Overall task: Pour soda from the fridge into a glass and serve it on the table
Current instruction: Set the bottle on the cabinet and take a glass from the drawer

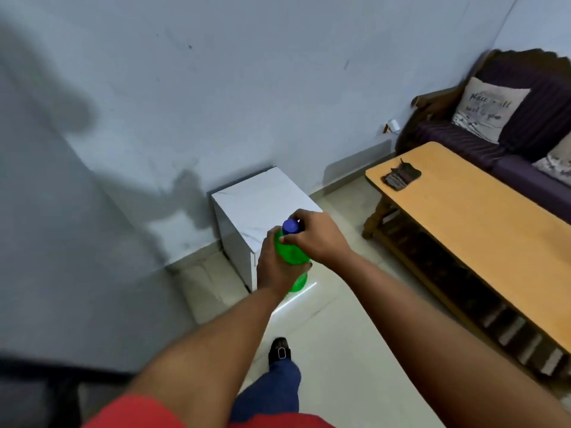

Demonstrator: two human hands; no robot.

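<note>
A green soda bottle (293, 257) with a blue cap (290, 227) is held upright in front of me, above the floor. My left hand (273, 267) grips the bottle's body from the left. My right hand (318, 239) is curled over the bottle's neck, its fingers around the cap. The wooden table (482, 217) stands to the right, apart from the bottle. No glass is in view.
A small white cabinet (262, 211) stands against the wall just beyond the bottle. A dark wallet-like object (401, 178) lies on the table's far end. A purple sofa (525, 125) with cushions sits behind the table. Tiled floor runs between cabinet and table.
</note>
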